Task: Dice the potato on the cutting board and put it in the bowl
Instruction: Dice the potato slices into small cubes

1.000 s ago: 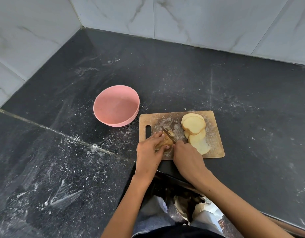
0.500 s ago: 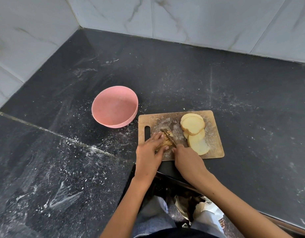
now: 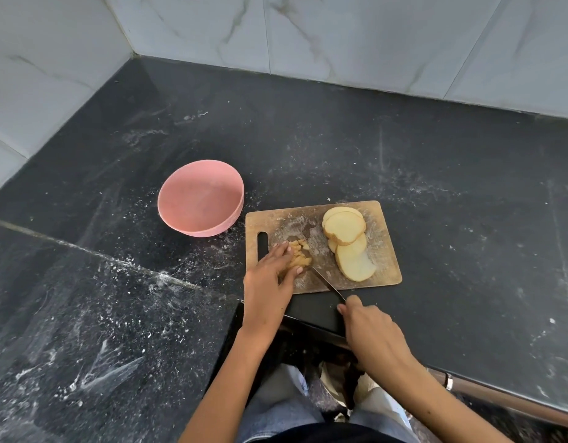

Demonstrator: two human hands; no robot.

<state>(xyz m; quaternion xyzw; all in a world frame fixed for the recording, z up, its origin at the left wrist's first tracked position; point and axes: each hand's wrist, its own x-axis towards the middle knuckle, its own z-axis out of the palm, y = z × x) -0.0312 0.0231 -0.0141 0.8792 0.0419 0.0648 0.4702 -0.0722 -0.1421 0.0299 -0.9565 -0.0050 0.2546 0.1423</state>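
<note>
We see a dark counter (image 3: 436, 161) with white dust on it, and pale tiled walls (image 3: 372, 36) behind it. At the left stands a pink bowl (image 3: 201, 197). It sits on the counter just beside the far left corner of the board, and we see nothing inside it.

Next comes a wooden cutting board (image 3: 276, 222) with a dark handle slot (image 3: 262, 246) at its left end. The left hand (image 3: 271, 276) reaches over the near left part of the board. Its fingers are curved over a small heap of cut potato bits (image 3: 299, 255) and press on it, with the thumb on the near side of the heap. Some bits stick out past the fingertips on the far side.

Just right of the heap lies the thin blade of a knife (image 3: 328, 282). Its tip touches the board near the bits, and it slants back over the near edge of the board to the right hand (image 3: 370, 330). The right hand is curled round the knife handle and holds it off the board, over the counter edge.

On the right half of the board lie big round potato slices (image 3: 348, 241). They overlap each other in a row, apart from the heap.

At the bottom we see both bare arms and blue jeans (image 3: 276, 410).
</note>
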